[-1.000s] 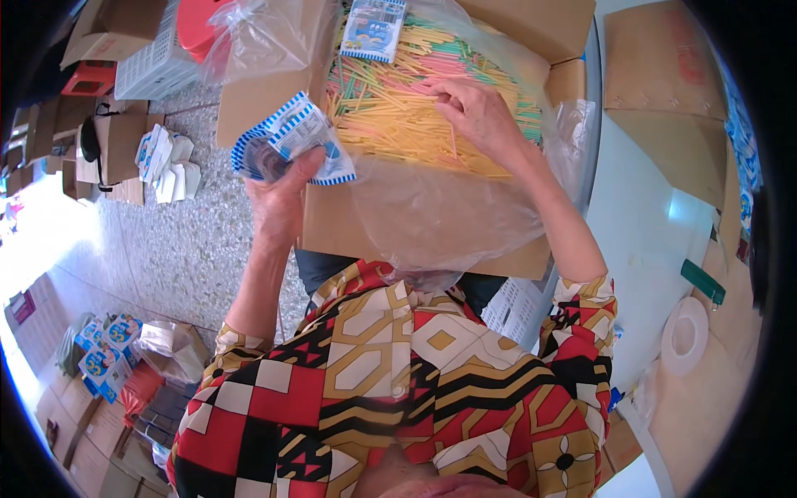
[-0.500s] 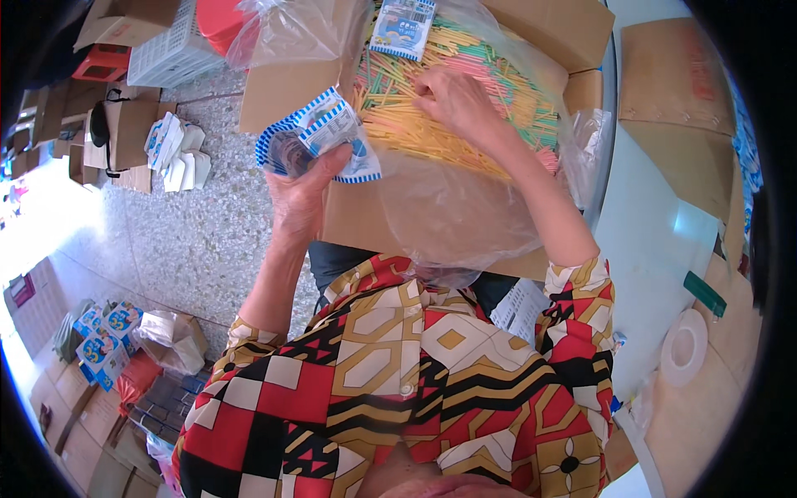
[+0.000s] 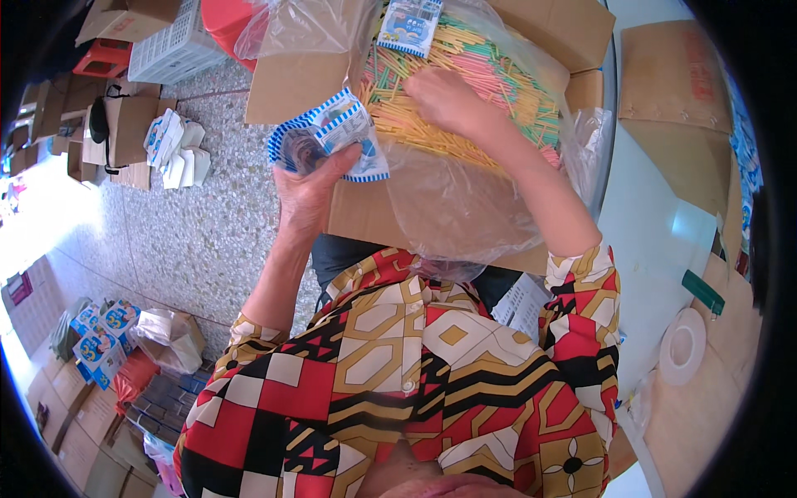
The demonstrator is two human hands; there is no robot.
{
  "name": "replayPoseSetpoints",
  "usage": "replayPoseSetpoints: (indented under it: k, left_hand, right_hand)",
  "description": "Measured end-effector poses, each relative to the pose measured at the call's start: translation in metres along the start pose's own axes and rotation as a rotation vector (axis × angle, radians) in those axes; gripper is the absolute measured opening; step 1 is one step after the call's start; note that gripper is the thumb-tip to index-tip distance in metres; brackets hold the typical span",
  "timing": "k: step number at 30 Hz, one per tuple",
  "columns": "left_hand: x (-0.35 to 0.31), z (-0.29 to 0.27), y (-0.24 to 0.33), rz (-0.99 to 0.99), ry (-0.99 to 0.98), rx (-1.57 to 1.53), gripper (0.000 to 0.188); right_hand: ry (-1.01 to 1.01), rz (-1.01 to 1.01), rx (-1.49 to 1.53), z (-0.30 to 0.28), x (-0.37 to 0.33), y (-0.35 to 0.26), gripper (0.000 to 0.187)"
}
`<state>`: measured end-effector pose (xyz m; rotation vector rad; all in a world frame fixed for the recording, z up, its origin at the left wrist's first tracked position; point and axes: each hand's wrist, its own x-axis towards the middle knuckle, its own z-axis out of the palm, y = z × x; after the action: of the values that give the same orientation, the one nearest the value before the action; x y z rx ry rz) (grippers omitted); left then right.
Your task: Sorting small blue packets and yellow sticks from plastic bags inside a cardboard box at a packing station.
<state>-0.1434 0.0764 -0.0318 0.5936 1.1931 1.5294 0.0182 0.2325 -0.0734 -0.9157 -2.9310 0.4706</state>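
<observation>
Blue-and-white stripe-edged packaging [image 3: 353,126], clasped in left hand [image 3: 309,189]. Pastel thin sticks [image 3: 490,68] in cardboard carton [image 3: 359,214]; right hand [image 3: 450,101] curled over them, any hold indiscernible.

Here's blue print across the striped blue-and-white plastic packet [image 3: 336,133]; up top, a barcode on the flat blue-and-white rectangular packet [image 3: 408,28]; over right, blurred red lettering marks the brown cardboard carton [image 3: 674,83].

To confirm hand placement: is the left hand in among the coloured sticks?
No, the left hand holds striped packaging, while the right hand is at the coloured sticks.
</observation>
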Motion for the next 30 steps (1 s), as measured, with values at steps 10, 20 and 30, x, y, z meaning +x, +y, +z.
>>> replayPoseSetpoints:
  k: [10, 20, 30]
  left_hand:
    - [-0.006, 0.005, -0.004, -0.002, -0.098, 0.059, 0.032]
    - [-0.008, 0.024, -0.011, -0.014, -0.289, 0.149, 0.024]
    - [-0.021, 0.041, -0.017, 0.091, -0.338, 0.381, 0.019]
  right_hand:
    - [0.072, 0.112, 0.158, -0.002, -0.012, -0.001, 0.009]
    - [0.189, 0.458, 0.647, -0.018, -0.066, 0.027, 0.012]
    - [0.452, 0.287, 1.381, -0.142, -0.123, -0.044, 0.011]
